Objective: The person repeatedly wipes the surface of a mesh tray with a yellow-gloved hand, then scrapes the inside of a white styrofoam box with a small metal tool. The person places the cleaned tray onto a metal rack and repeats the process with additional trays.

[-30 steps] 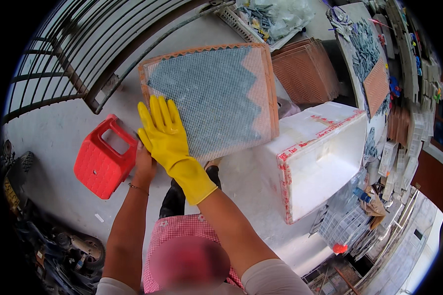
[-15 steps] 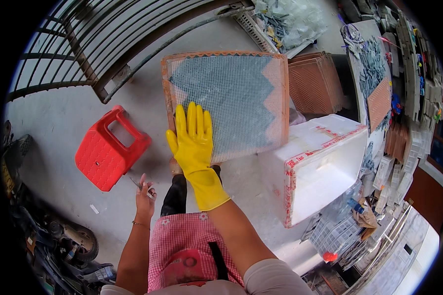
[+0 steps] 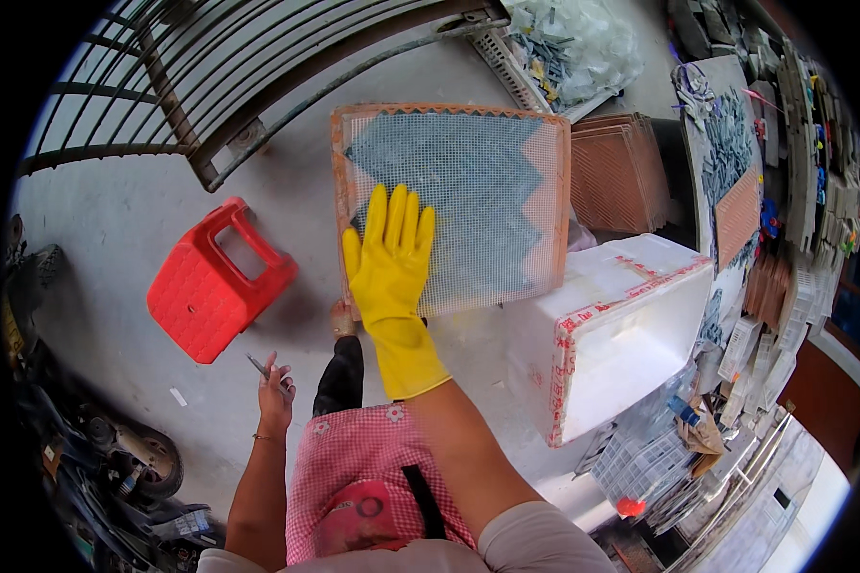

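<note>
A square panel with an orange-brown rim lies before me, holding grey-blue pieces in a zigzag pattern under white mesh. My right hand, in a yellow rubber glove, rests palm down on the mesh near the panel's left side. Its fingers are stretched out and point away from me. Bare and lower at the left, my left hand is closed around a thin grey stick-like tool, whose exact kind I cannot make out. That hand is apart from the panel.
A red plastic stool stands left of the panel, below a metal rack. At the right are a white foam box, stacked brown ridged trays and a table with loose grey strips. A motorbike is at lower left.
My gloved right hand has slid slightly farther up the mesh, fingers still flat. The left hand keeps its tool and has turned a little. The whole view has shifted slightly.
</note>
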Motion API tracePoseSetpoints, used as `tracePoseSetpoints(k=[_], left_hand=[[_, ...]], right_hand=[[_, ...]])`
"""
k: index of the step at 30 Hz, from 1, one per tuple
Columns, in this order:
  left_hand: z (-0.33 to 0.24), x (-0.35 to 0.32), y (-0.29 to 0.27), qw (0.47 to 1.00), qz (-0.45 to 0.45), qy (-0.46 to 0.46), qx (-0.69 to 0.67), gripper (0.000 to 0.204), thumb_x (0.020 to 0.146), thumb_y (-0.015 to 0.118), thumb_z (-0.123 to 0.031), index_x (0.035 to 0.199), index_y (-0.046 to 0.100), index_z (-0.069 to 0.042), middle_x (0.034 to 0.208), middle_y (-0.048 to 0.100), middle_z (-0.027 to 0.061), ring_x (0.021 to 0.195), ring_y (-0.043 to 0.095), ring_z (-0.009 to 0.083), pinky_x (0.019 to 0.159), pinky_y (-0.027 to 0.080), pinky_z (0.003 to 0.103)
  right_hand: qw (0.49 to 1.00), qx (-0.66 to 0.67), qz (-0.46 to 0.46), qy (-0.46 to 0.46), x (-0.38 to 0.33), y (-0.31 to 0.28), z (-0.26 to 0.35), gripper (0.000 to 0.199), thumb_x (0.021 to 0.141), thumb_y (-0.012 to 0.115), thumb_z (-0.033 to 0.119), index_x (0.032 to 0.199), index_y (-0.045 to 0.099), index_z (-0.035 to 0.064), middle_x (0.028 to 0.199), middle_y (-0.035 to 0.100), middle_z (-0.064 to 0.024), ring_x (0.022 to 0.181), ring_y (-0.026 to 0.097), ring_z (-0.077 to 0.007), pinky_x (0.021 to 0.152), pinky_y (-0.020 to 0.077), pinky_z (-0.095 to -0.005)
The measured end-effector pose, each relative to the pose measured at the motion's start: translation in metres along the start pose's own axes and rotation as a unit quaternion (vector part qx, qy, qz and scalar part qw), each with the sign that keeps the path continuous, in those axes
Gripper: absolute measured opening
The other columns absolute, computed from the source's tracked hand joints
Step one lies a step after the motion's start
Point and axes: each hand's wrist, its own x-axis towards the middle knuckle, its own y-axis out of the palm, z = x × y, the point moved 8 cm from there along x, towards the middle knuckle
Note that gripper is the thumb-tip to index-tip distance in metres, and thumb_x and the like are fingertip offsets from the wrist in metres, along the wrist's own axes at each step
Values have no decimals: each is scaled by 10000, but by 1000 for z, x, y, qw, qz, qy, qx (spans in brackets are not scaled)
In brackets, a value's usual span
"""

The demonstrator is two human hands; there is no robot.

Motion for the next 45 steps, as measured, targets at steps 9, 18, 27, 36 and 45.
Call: tracePoseSetpoints(k=[9, 18, 27, 36, 45], left_hand=[[-42, -12, 76, 996, 79, 30, 6, 312, 899, 470, -219, 1198, 484, -131, 856, 518, -1, 654, 430, 61, 571, 364, 190], [-12, -25, 133, 990, 117, 20, -73, 286, 879, 517, -225, 1140, 508, -109, 821, 554, 5, 642, 476, 75, 575, 406, 205], [-24, -20, 66, 998, 21, 53, 11, 320, 886, 497, -252, 1156, 484, -82, 834, 510, 17, 634, 424, 65, 555, 363, 196], [2, -38, 70, 1000, -1, 3, -8, 320, 881, 503, -234, 1155, 481, -70, 799, 515, 12, 595, 424, 58, 540, 358, 178], [-4, -19, 62, 998, 20, 56, 20, 342, 874, 502, -235, 1162, 477, -53, 795, 519, 20, 579, 428, 56, 516, 353, 174]], right_hand=[[996, -34, -71, 34, 48, -14, -87, 612, 843, 448, 405, 1288, 349, -4, 1309, 366, -224, 1225, 327, -361, 1047, 172, -446], [989, 69, -1, -134, 67, 9, 7, 566, 833, 460, 373, 1276, 389, 30, 1312, 382, -183, 1236, 328, -313, 1062, 151, -425], [997, 11, 24, -71, 94, -10, -89, 560, 846, 444, 354, 1300, 350, 40, 1344, 358, -129, 1261, 299, -270, 1072, 149, -383], [948, 79, 135, -277, 38, 0, -18, 521, 850, 452, 337, 1279, 398, 45, 1326, 391, -112, 1258, 315, -235, 1076, 156, -346], [954, 83, 74, -280, 79, 12, 5, 520, 840, 468, 322, 1279, 392, 54, 1326, 390, -100, 1249, 324, -236, 1067, 178, -345]])
